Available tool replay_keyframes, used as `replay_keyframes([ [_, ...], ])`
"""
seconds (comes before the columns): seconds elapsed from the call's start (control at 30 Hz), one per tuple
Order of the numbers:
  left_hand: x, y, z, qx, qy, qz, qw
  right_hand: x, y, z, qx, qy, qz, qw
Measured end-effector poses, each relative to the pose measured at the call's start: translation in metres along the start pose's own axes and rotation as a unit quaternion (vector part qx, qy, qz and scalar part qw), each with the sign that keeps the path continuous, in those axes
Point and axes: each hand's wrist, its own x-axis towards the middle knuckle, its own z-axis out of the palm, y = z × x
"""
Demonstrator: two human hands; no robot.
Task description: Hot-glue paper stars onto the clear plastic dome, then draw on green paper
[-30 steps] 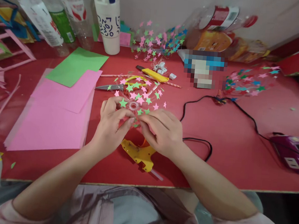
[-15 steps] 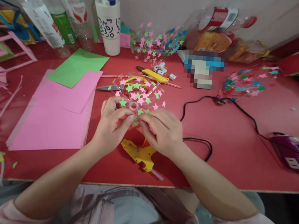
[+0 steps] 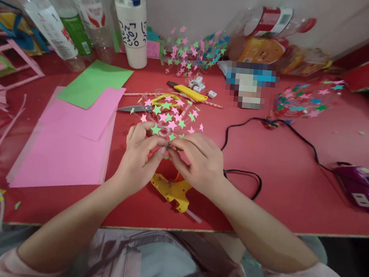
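Note:
In front of me is a cut clear plastic bottle piece [image 3: 164, 131] with a round neck ring, its thin strips dotted with pink and green paper stars. My left hand [image 3: 141, 154] pinches its near edge between thumb and index finger. My right hand [image 3: 198, 159] is closed the same way just beside it, the two sets of fingertips almost touching. Whatever small bit lies between the tips is mostly hidden. A yellow glue gun [image 3: 170, 192] with a clear glue stick lies under my hands. Scissors [image 3: 135, 108] with yellow handles lie behind the piece, partly covered.
Pink paper [image 3: 70, 154] and green paper [image 3: 95, 85] lie on the left. A yellow cutter [image 3: 190, 92], a white tumbler [image 3: 131, 30] and two star-covered plastic pieces, one at the back [image 3: 192, 53], one at right [image 3: 307, 99], stand around. A black cord [image 3: 312, 152] runs to a purple power strip [image 3: 357, 188].
The bottle piece has tipped slightly, and its neck ring shows less. My left fingertips have moved a little right and down, closer to the right ones. The view has shifted slightly.

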Motion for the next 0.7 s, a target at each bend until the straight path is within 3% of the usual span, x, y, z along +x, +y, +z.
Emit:
replay_keyframes([
  [0.27,0.001,0.002,0.0,-0.004,0.007,-0.002,1.0,0.001,-0.002,0.0,0.042,-0.027,0.037,0.998],
  [0.53,0.003,0.003,-0.005,0.008,0.026,0.012,1.0,0.001,-0.002,-0.001,0.041,-0.031,0.031,0.998],
  [0.7,0.004,0.002,-0.011,0.084,0.057,0.069,0.992,0.0,0.0,-0.001,0.009,-0.011,0.007,1.0],
])
